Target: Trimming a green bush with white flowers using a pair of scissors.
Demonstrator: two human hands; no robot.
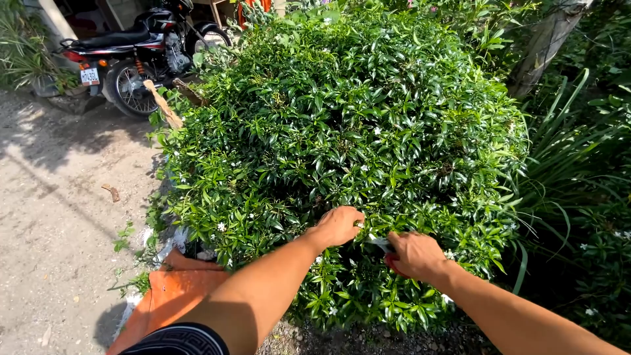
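Low on the flowering shrub (348, 131), my left hand (338, 225) pinches foliage so near the red-handled pruners (388, 253) my right hand (415, 255) clenches that the blades could nick my fingers.

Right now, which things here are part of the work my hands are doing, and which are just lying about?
In use:
left hand, gripping the bush's foliage
right hand, holding red-handled shears
green bush with small white flowers

Just lying about:
motorcycle parked behind
orange sheet on the ground
tree trunk

Single head view, angled down, close over bush (348, 131).
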